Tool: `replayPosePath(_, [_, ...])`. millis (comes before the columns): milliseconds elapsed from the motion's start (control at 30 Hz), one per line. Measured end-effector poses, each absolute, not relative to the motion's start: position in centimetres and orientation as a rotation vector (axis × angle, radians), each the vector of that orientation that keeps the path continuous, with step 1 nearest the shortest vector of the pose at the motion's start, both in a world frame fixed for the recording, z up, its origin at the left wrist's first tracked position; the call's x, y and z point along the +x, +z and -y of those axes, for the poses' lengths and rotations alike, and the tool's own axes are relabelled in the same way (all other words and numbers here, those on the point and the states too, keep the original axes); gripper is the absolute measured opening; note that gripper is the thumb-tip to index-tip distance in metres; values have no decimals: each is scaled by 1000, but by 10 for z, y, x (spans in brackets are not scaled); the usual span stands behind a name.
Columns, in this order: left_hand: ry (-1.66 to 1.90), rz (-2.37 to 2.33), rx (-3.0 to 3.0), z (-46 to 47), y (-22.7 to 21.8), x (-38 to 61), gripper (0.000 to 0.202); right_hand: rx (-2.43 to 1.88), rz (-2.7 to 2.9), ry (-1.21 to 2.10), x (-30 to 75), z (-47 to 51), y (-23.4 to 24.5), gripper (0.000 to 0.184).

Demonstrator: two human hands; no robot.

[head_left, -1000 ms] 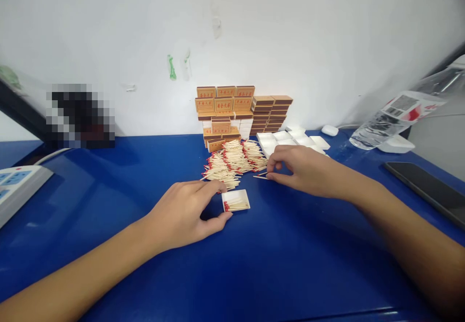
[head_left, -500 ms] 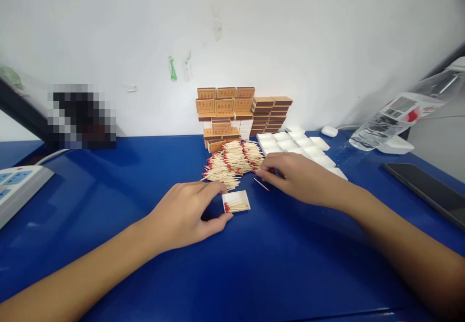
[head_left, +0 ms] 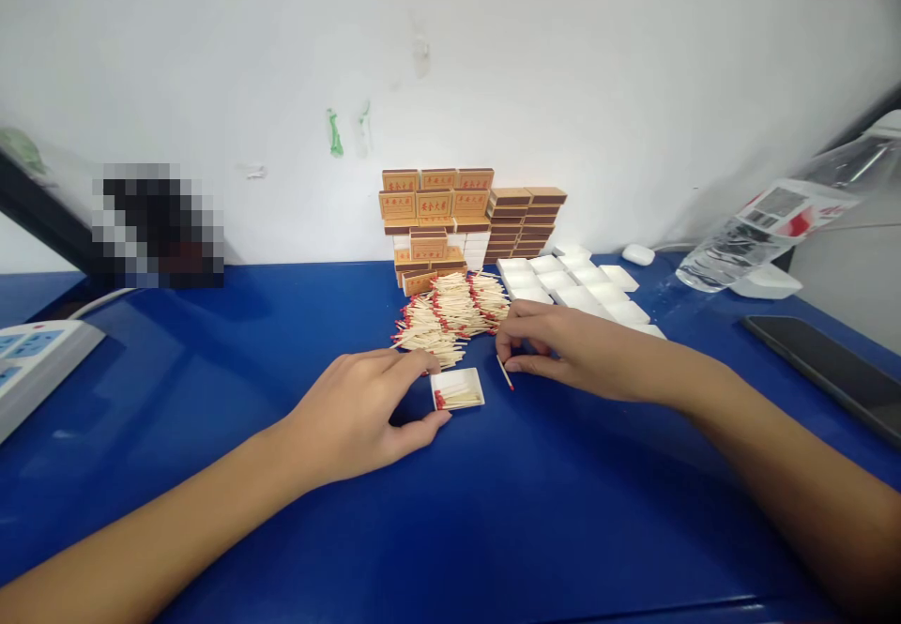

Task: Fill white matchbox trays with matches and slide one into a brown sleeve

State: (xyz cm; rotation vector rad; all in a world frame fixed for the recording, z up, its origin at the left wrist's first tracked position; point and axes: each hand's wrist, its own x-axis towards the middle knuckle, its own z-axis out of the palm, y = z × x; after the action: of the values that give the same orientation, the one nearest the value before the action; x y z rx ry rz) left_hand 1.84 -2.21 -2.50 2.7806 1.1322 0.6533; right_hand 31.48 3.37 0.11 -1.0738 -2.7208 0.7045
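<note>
White rectangular cardboard tray (head_left: 456, 379) clamped in our left hand (head_left: 373, 403), our right hand (head_left: 553, 342) shifts to a loose red-tipped wooden match (head_left: 506, 375), seemingly graspable now, pinch unclear.

Red Chinese characters on matchboxes (head_left: 437, 179)
Centre box (head_left: 433, 205): "安全火柴". Bottle label (head_left: 799, 218): barcode (head_left: 771, 204), red lettering too blurred.

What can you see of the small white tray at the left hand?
Small white tray: open-topped, rectangular, shallow walls, looks like thin card. Partly filled: matches lie lengthwise along its near side, red heads left. It sits on the blue table, in front of the match heap. The left hand holds its left end.
</note>
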Motion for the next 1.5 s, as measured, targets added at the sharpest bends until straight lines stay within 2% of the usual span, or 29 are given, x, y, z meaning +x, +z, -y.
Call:
replayPosePath(400, [614,-1165,2754,21,-24,18,31,-1107,2672,798,311,-25,5,18])
replayPosePath(633, [658,-1127,2743,20,-27,18,30,-1009,2593,605,278,3,2,10])
replayPosePath(833, [674,-1115,2751,21,-28,19,32,-1010,2484,405,290,-12,7,11])
replayPosePath(1033, [669,-1121,2750,21,-26,19,33,-944,2616,627,293,-10,14,4])
replayPosePath(1500, [620,-1139,2740,22,-27,19,31,-958,2664,666,281,-1,5,7])
